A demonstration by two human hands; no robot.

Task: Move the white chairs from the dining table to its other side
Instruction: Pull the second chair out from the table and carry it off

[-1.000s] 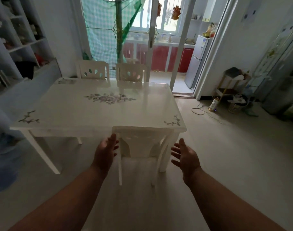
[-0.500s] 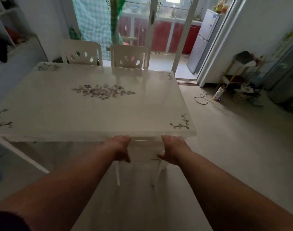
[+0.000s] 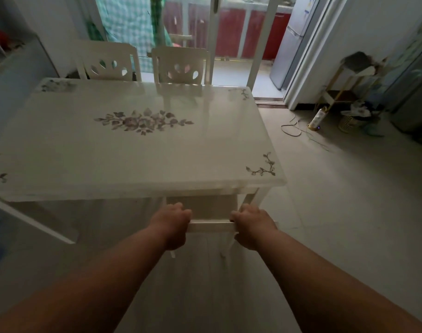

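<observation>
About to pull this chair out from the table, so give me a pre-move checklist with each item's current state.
1. Left hand closed on the near chair's top rail: ok.
2. Right hand closed on the same rail: ok.
3. Hands at opposite ends, balanced: ok.
4. Chair seat clear of the dining table apron: cannot tell, hidden under the top.
5. Floor behind the person free: cannot tell, out of view.
6. Far side open: not ok, two white chairs stand there.
</observation>
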